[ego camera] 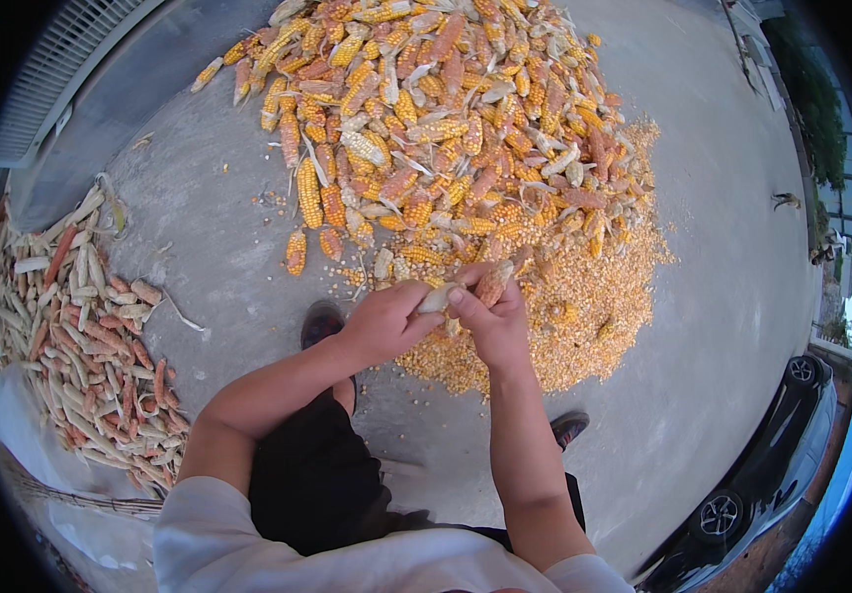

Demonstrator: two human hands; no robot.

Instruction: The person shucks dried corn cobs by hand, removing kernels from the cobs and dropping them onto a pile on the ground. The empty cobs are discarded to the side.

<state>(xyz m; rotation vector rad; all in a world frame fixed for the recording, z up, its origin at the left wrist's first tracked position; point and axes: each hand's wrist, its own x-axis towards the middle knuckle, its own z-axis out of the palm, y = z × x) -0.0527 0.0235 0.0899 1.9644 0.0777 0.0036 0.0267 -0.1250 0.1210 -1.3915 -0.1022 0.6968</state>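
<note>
Between my knees, above a spread of loose corn kernels (582,326), my two hands are close together. My left hand (389,319) grips a pale corncob (438,298) that looks stripped of kernels. In my right hand (496,311) is a reddish, partly shelled ear of corn (495,284), its tip pointing up and away. The right thumb presses near the end of the pale cob, and the two pieces meet or nearly meet there. Just beyond my hands rises a large heap of dried corn ears (426,133), yellow and reddish, some with husk bits.
A pile of bare cobs (100,348) lies on the left beside a whitish sheet (22,422). My shoes (322,324) rest on the concrete floor (203,193). A dark car (759,459) is parked at the right. A small animal (787,200) stands farther off.
</note>
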